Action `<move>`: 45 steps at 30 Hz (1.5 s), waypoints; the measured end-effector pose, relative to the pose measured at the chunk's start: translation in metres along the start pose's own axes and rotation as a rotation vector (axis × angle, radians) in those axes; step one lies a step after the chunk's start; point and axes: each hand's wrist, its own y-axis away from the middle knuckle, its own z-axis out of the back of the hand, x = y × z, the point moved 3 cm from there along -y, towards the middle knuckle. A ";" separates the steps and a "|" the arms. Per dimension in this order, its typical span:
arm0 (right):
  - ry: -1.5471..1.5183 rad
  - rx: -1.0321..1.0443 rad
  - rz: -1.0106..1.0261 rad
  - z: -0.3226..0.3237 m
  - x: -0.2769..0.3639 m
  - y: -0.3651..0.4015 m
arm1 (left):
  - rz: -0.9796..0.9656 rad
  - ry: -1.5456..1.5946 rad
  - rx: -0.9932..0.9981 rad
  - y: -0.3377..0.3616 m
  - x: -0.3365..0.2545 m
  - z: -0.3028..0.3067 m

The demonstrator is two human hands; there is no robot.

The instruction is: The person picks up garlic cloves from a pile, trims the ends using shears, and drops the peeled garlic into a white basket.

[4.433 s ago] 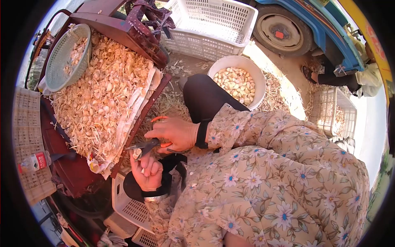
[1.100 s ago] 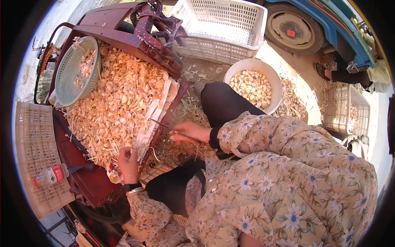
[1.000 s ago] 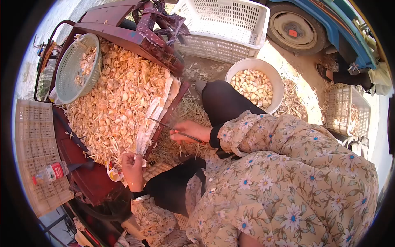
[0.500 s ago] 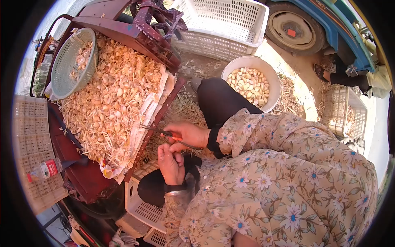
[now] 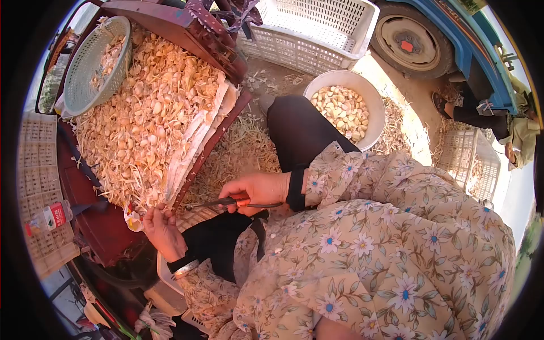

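My right hand [image 5: 258,190] is closed around small shears [image 5: 226,202] with dark blades and an orange-and-black handle, the blades pointing left above my lap. At the near corner of the garlic pile [image 5: 153,119], my left hand [image 5: 164,233] has its fingertips pinched together; whatever is between them is too small to make out. Loose garlic cloves and papery skins make up the pile, heaped on a white sheet [image 5: 195,150] over a dark red metal surface. A white bucket [image 5: 377,122] holding pale cloves [image 5: 340,110] stands beyond my knee.
A pale green basket [image 5: 71,85] sits on the pile's far left. White crates stand at the back [image 5: 294,51], the left [image 5: 39,164] and the right [image 5: 453,150]. A blue vehicle's wheel [image 5: 408,42] is at back right, near another person's leg [image 5: 476,116].
My left hand has moved left and down, away from the shears to the pile's corner. My right hand has lowered slightly with the shears still in it. The view has shifted a little.
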 end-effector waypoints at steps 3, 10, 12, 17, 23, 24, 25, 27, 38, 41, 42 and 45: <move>-0.025 -0.112 -0.083 0.019 0.002 -0.009 | -0.047 -0.484 0.038 -0.049 -0.002 0.032; 0.442 -0.196 -0.006 0.029 -0.013 -0.018 | -0.395 -1.414 0.137 -0.074 -0.003 0.007; 0.263 -0.177 -0.162 0.030 -0.015 -0.018 | -0.349 -1.411 0.168 -0.075 -0.002 0.007; 0.304 -0.193 -0.133 0.027 -0.017 -0.018 | -0.332 -1.280 0.209 -0.089 0.004 0.026; 0.473 -0.201 -0.055 0.028 -0.014 -0.016 | 0.132 -0.102 0.213 -0.026 -0.007 0.013; 0.525 -0.213 0.002 0.026 -0.015 -0.017 | 0.148 0.028 0.281 -0.015 -0.003 0.011; 0.578 -0.224 0.062 0.025 -0.014 -0.018 | 0.208 0.169 0.306 -0.004 -0.001 0.003; 0.593 -0.231 0.043 0.021 -0.011 -0.017 | 0.323 0.450 0.351 0.020 0.000 -0.015; 0.853 -0.151 0.284 0.012 0.005 -0.007 | -0.177 -0.479 0.426 0.064 -0.014 -0.054; 0.887 -0.134 0.273 0.010 0.008 -0.006 | -0.216 -0.525 0.454 0.067 -0.016 -0.054; 0.891 -0.133 0.292 0.011 0.007 -0.006 | -0.217 -0.513 0.461 0.067 -0.016 -0.054; 0.908 -0.088 0.264 0.012 0.007 -0.005 | -0.193 -0.577 0.453 0.070 -0.020 -0.055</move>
